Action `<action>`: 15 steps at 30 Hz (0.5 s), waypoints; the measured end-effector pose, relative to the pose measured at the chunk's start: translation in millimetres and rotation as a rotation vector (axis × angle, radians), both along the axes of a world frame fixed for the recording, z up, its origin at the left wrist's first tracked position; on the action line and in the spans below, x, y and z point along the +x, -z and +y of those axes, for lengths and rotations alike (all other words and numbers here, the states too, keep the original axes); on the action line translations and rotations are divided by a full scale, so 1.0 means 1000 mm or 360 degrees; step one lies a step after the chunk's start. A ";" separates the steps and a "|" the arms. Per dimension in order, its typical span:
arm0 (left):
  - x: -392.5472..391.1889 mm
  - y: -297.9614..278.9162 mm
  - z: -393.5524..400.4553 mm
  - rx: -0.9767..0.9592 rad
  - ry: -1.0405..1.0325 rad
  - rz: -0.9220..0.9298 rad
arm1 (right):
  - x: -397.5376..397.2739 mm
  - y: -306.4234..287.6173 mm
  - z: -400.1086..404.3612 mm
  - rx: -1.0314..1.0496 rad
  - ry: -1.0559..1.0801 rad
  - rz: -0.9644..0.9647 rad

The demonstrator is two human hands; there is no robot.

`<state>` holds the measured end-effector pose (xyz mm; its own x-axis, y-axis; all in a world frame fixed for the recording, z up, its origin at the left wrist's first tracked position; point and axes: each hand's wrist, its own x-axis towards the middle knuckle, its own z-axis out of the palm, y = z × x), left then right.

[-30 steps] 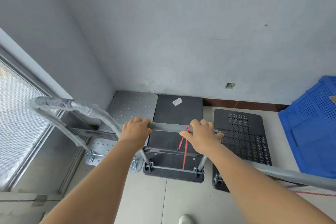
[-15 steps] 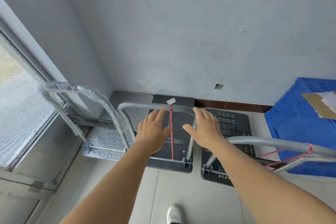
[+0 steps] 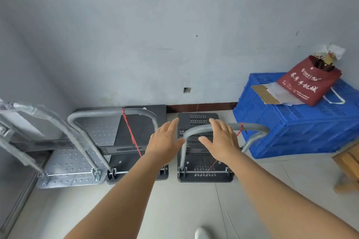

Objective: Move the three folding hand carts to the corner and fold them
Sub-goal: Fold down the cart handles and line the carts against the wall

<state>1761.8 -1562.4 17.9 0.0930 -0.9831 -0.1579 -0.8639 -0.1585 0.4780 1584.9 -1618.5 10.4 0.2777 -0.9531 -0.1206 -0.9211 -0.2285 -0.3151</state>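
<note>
Three folding hand carts are seen lined up at the wall, toward 12 o'clock: a silver perforated metal cart (image 3: 77, 153) at 10 o'clock in the corner, a black smooth-deck cart (image 3: 143, 132) in the middle, and a black perforated-deck cart (image 3: 198, 163) at 1 o'clock. All three handles are raised, so folding is judged not yet done. The left hand (image 3: 165, 139) is held open with fingers spread, gripping nothing, between the middle and right handles. The right hand (image 3: 221, 139) is also open, its fingers lying over the grey tubular handle (image 3: 252, 127) of the perforated black cart, probably placed there to push it down. A red cord (image 3: 132, 136) is tied to the middle handle. A blue perforated plastic crate (image 3: 291, 122) with a dark red bag (image 3: 308, 81) on top sits just beside that handle at 2 o'clock and may crowd it. A wooden stool (image 3: 347, 163) is near at 3 o'clock.
</note>
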 end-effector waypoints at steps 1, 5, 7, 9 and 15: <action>-0.010 0.001 -0.007 0.0010 0.0027 -0.0001 | -0.012 0.001 -0.004 0.0007 0.0029 0.0005; -0.054 0.009 -0.041 0.0051 0.0115 -0.0030 | -0.060 0.010 -0.027 0.0036 0.0115 0.0026; -0.077 0.015 -0.061 0.0083 0.0138 -0.0042 | -0.084 0.015 -0.044 0.0051 0.0136 0.0034; -0.100 0.020 -0.083 0.0115 0.0170 -0.0096 | -0.111 0.020 -0.064 0.0075 0.0134 0.0051; -0.136 0.044 -0.127 0.0276 0.0177 -0.0281 | -0.167 0.040 -0.115 0.0325 0.0006 0.0247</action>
<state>1625.7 -1689.8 -26.4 0.0268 -0.9484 -0.3160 -0.9482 -0.1242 0.2925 1417.9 -1733.8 -29.2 0.2374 -0.9054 -0.3520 -0.9628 -0.1711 -0.2090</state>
